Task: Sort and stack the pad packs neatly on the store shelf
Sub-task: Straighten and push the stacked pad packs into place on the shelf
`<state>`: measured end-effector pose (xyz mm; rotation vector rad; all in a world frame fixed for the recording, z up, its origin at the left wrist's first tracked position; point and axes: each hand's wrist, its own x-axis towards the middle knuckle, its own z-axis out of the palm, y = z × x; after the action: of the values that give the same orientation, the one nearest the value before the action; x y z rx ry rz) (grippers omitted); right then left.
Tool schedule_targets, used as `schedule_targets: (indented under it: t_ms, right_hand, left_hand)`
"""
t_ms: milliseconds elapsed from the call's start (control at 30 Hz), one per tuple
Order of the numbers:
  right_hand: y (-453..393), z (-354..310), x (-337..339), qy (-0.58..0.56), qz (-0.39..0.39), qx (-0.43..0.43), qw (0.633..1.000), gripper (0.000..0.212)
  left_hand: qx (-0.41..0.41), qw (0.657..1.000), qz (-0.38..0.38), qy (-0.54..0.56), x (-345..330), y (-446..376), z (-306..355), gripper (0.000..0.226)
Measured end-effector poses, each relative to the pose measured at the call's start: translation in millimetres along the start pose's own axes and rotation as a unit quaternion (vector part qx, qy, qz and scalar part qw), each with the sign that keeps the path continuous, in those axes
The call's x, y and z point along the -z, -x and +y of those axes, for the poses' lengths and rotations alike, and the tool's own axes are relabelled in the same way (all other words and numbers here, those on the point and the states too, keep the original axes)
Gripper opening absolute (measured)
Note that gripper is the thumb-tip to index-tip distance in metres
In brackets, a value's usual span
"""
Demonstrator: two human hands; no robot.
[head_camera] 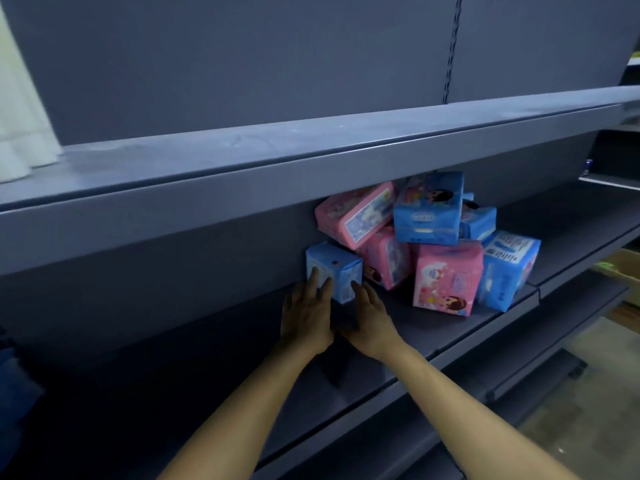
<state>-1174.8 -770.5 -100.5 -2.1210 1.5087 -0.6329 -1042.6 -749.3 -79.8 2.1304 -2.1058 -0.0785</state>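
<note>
a small blue pad pack (334, 271) stands upright near the back of the middle shelf (450, 336), apart from the heap and to its left, one corner turned toward the front edge. the left hand (306, 315) lays straight fingers against its left face, and the right hand (372, 318) touches its right face with fingers extended, neither curled round it. further right along the back lies a jumbled heap: a pink pack (356, 214) tilted with its long axis sloping up to the right, a blue pack (428, 209) upright on top, a pink pack with a cartoon girl (446, 277) upright toward the front edge, and a blue pack (509, 271) leaning at the right end. the printing on every pack is too blurred to read. packs behind the heap are mostly hidden.
</note>
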Motion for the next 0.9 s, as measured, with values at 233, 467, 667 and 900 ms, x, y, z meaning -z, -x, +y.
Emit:
schedule_targets:
  t_ms: [233,467,667,900]
  right_hand:
    - [-48.3,17.0,9.7,-0.127,0.054,0.004,0.99,0.078]
    - [-71.5,16.8,-8.1,-0.215,0.071,-0.008,0.974,0.082]
    - [-85.0,18.5,-17.4,-0.252,0.106,-0.027,0.961,0.072]
    - [-92.1,17.7,-21.9,-0.222,0.129,-0.023,0.966,0.068]
  left_hand:
    - [-0.012,0.995,-0.026,0.094,-10.8,-35.6,14.3,0.098]
    - [-0.042,0.986,0.065,0.147,-14.2,-51.6,11.1,0.084]
    - [-0.074,0.977,0.103,0.172,-10.2,-60.5,7.5,0.064]
    - [-0.06,0.971,0.099,0.211,-11.0,-57.5,5.6,0.061]
